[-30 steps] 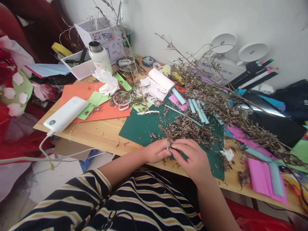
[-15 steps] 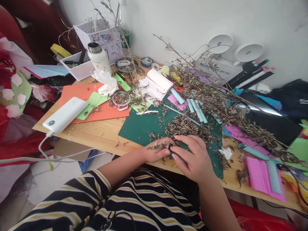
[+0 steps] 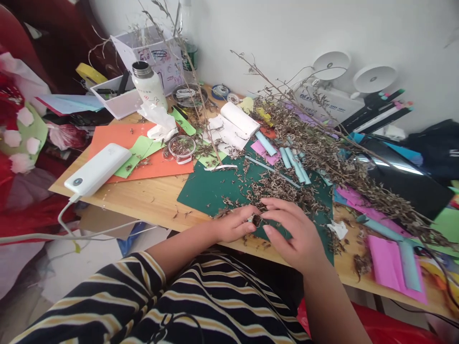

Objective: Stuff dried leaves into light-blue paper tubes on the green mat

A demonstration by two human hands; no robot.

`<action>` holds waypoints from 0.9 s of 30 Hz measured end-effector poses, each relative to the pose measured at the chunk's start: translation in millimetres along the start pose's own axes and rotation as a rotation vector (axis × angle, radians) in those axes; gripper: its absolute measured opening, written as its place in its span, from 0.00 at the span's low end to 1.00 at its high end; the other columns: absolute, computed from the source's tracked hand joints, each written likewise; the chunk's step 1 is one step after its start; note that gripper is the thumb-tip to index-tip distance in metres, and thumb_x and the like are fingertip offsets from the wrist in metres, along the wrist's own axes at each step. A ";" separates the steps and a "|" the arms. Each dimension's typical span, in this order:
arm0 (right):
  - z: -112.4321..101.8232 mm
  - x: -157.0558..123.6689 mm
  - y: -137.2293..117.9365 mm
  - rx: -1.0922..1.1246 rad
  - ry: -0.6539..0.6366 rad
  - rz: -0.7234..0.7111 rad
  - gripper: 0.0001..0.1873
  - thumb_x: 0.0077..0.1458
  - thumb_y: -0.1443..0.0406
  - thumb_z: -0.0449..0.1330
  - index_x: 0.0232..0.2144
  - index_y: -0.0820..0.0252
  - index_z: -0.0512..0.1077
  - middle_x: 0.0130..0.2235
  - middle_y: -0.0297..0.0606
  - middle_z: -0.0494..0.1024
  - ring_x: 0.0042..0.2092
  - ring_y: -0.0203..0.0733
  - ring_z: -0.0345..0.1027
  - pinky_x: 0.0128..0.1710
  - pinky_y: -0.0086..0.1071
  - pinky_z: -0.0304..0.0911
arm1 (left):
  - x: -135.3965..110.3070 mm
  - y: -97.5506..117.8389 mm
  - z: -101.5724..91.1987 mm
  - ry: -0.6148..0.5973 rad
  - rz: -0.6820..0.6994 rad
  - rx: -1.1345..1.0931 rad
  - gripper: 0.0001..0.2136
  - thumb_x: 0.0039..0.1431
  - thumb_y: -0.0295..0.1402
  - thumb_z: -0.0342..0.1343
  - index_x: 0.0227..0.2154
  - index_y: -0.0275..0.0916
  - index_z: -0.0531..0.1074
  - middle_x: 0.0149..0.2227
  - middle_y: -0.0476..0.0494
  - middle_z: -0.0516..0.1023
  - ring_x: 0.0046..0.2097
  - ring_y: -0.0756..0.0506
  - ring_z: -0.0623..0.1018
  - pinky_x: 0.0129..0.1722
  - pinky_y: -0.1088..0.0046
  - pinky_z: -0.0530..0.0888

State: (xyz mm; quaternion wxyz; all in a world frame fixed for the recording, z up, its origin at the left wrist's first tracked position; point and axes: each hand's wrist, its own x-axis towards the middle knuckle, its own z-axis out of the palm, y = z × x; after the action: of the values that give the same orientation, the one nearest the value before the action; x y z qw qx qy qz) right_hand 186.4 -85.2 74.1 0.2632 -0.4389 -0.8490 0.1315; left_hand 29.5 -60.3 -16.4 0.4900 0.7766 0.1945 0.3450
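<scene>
My left hand is closed at the front edge of the green cutting mat. A small wad of dried leaves sticks out between its thumb and fingers, dark in the middle with a pale rim. Most of that wad is hidden inside the hand. Just to the right hovers my right hand, its fingers curved and apart, with nothing visible in them. Its fingertips are close to the wad; whether they touch it I cannot tell. Beyond both hands lies a loose heap of dried leaves on the mat.
Long dried branches stretch across the right side. Pale blue paper rolls and a white paper roll lie behind the heap. At left are a white power bank with a cable, an uncapped bottle and a clear dish.
The leafy piece that lay across my left palm no longer shows there; a wad's end now shows at the thumb. My right hand has drawn slightly right, away from the left.
</scene>
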 end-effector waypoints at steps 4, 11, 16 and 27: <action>1.4 6.5 -4.6 -0.046 0.036 0.040 0.09 0.49 0.66 0.53 0.35 0.58 0.66 0.42 0.41 0.70 0.44 0.42 0.62 0.44 0.38 0.59 | 1.9 3.4 -0.5 -0.006 -0.033 0.003 0.26 0.54 0.52 0.29 0.34 0.33 0.59 0.31 0.42 0.65 0.33 0.48 0.67 0.34 0.70 0.67; 4.1 81.2 -6.6 -0.197 -0.566 0.021 0.10 0.51 0.65 0.49 0.33 0.53 0.69 0.39 0.33 0.72 0.38 0.40 0.64 0.36 0.35 0.58 | 2.5 2.5 1.3 -0.017 0.001 0.043 0.27 0.54 0.52 0.26 0.37 0.33 0.60 0.38 0.35 0.67 0.41 0.44 0.67 0.42 0.66 0.66; 47.8 119.5 26.9 -0.204 -0.933 -0.119 0.11 0.44 0.65 0.56 0.34 0.54 0.70 0.35 0.36 0.72 0.35 0.39 0.64 0.29 0.29 0.56 | 1.8 3.8 -1.9 -0.037 -0.069 0.078 0.29 0.53 0.53 0.25 0.37 0.32 0.58 0.34 0.36 0.67 0.35 0.46 0.68 0.38 0.69 0.67; 4.4 92.2 39.3 -0.229 -0.504 -0.219 0.14 0.54 0.68 0.45 0.35 0.59 0.70 0.35 0.39 0.71 0.38 0.40 0.61 0.37 0.34 0.57 | 0.3 -3.4 0.8 -0.069 -0.028 0.105 0.29 0.53 0.53 0.25 0.39 0.33 0.57 0.34 0.38 0.68 0.36 0.46 0.68 0.37 0.72 0.66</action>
State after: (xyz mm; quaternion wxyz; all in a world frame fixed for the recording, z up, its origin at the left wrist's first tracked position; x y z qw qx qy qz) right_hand 166.6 12.7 83.1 0.0054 -0.3251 -0.9391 0.1108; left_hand 30.5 -59.1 -19.6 0.4599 0.8098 0.2060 0.3005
